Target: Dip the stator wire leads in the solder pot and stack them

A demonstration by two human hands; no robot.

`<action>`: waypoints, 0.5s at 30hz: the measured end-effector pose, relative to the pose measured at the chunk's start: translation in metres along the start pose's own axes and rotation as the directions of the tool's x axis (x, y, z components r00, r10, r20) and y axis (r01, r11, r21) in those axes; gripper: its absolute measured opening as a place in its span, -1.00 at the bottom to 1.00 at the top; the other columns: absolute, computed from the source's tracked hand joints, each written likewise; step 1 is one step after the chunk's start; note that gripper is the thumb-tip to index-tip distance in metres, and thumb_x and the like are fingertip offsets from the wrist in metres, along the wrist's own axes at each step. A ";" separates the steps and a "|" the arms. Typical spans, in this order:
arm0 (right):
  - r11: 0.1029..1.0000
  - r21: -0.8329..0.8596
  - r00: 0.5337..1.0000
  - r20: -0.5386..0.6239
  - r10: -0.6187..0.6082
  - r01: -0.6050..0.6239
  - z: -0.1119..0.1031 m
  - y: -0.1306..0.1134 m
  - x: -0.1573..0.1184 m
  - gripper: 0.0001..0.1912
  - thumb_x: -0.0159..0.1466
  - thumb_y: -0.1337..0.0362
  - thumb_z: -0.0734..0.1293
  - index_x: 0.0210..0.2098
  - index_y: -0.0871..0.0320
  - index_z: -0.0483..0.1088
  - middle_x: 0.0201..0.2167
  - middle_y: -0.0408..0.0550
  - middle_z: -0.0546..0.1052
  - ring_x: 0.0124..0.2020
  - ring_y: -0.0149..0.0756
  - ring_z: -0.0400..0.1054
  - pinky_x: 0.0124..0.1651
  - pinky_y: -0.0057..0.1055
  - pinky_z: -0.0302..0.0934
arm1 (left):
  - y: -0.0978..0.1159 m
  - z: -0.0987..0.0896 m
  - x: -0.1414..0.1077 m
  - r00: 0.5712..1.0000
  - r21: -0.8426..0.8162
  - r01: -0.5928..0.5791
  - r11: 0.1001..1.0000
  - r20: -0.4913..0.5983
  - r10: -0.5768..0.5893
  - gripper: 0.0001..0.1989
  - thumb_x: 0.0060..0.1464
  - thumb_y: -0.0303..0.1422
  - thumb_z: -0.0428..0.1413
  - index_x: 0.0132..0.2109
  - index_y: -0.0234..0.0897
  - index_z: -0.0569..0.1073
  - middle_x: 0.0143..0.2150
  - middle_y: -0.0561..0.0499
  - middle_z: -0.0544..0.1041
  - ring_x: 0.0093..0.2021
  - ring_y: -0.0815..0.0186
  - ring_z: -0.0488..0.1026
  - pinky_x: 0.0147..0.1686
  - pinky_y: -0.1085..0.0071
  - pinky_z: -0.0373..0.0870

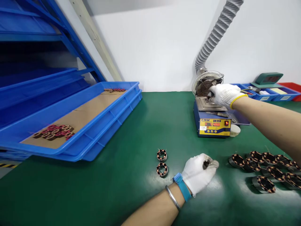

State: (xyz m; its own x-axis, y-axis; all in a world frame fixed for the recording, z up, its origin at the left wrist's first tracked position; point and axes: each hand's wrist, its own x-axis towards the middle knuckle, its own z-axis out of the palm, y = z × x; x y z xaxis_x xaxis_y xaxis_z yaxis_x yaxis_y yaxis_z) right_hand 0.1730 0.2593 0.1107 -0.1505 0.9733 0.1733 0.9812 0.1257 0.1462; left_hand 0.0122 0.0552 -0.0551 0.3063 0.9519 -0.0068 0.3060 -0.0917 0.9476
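My left hand, in a white glove, is just above the green table with its fingers closed around a small dark ring, seemingly a motor stator, mostly covered by the glove. To its left are two copper-wound motor stators, one behind the other. My right hand, also gloved, reaches over the top of a blue and yellow solder pot with lit red digits. Its fingers are pinched at a small dark thing over the pot's opening; I cannot make out what it is.
Several finished-looking stators stand in a group at the right. A long blue tray with cardboard and red-wired stators fills the left. Behind the pot rises a grey exhaust hose. Small blue bins line the right back.
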 end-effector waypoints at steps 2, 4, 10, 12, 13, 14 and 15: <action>1.000 -0.005 1.000 0.004 0.000 0.000 -0.001 -0.002 0.000 -0.50 0.28 0.08 0.20 0.05 0.32 0.43 -0.08 0.28 0.47 0.03 0.15 0.35 -0.01 0.03 0.17 | 0.000 0.000 0.000 1.000 0.005 -0.006 1.000 -0.003 0.006 -0.83 0.10 -0.21 0.12 -0.31 -0.19 0.50 -0.30 -0.02 0.63 -0.28 0.18 0.56 -0.25 0.31 0.46; 1.000 -0.006 1.000 0.003 0.000 0.000 -0.005 -0.002 0.000 -0.49 0.28 0.09 0.19 0.04 0.32 0.43 -0.07 0.27 0.46 0.04 0.14 0.35 -0.01 0.01 0.17 | 0.001 -0.001 0.000 1.000 0.000 -0.016 1.000 -0.007 0.016 -0.83 0.11 -0.21 0.12 -0.30 -0.20 0.51 -0.29 -0.03 0.64 -0.27 0.18 0.57 -0.25 0.31 0.46; 0.999 0.004 0.999 -0.029 0.046 -0.046 -0.023 0.002 -0.005 -0.39 0.27 -0.04 0.15 0.05 0.31 0.43 -0.08 0.25 0.46 0.03 0.13 0.34 -0.08 -0.06 0.16 | -0.003 0.002 0.001 0.999 -0.023 -0.012 1.000 -0.031 0.011 -0.83 0.10 -0.23 0.15 -0.25 -0.22 0.53 -0.29 -0.02 0.63 -0.30 0.22 0.55 -0.26 0.32 0.47; 0.995 0.023 0.994 -0.026 0.102 -0.101 -0.029 0.003 -0.012 -0.38 0.24 -0.09 0.16 0.04 0.24 0.45 -0.11 0.18 0.47 0.00 0.10 0.36 -0.09 -0.08 0.16 | -0.005 0.004 0.002 0.998 -0.040 -0.003 0.999 -0.059 0.001 -0.79 0.09 -0.23 0.16 -0.18 -0.24 0.53 -0.30 -0.04 0.62 -0.31 0.23 0.53 -0.26 0.31 0.48; 0.991 0.039 0.992 -0.015 0.127 -0.127 -0.031 0.002 -0.017 -0.38 0.22 -0.11 0.17 0.04 0.19 0.46 -0.12 0.15 0.48 -0.02 0.06 0.37 -0.10 -0.10 0.16 | -0.006 0.005 0.003 0.997 -0.066 -0.002 0.998 -0.073 -0.003 -0.76 0.09 -0.23 0.17 -0.13 -0.26 0.53 -0.29 -0.05 0.61 -0.31 0.24 0.53 -0.25 0.32 0.49; 0.988 0.062 0.990 0.000 0.144 -0.144 -0.031 0.001 -0.023 -0.38 0.20 -0.14 0.19 0.05 0.13 0.47 -0.13 0.11 0.49 -0.05 0.01 0.39 -0.11 -0.14 0.17 | -0.006 0.005 0.003 0.996 -0.104 0.000 0.995 -0.086 -0.009 -0.71 0.09 -0.24 0.17 -0.07 -0.28 0.52 -0.28 -0.06 0.61 -0.31 0.24 0.52 -0.24 0.32 0.49; 0.984 0.091 0.988 0.023 0.150 -0.151 -0.028 -0.001 -0.031 -0.37 0.18 -0.17 0.22 0.06 0.09 0.47 -0.15 0.08 0.51 -0.10 -0.05 0.40 -0.12 -0.18 0.18 | -0.005 0.005 0.004 0.995 -0.148 0.005 0.989 -0.099 -0.020 -0.66 0.10 -0.24 0.17 -0.01 -0.30 0.50 -0.26 -0.07 0.61 -0.30 0.25 0.52 -0.23 0.32 0.50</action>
State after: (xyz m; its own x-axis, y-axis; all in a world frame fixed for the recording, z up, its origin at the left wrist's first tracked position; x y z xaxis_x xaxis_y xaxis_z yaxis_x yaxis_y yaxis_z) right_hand 0.1735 0.2236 0.1327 0.0009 0.9853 0.1711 0.9996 -0.0059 0.0288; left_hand 0.0163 0.0579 -0.0619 0.2091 0.9779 0.0065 0.1702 -0.0429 0.9845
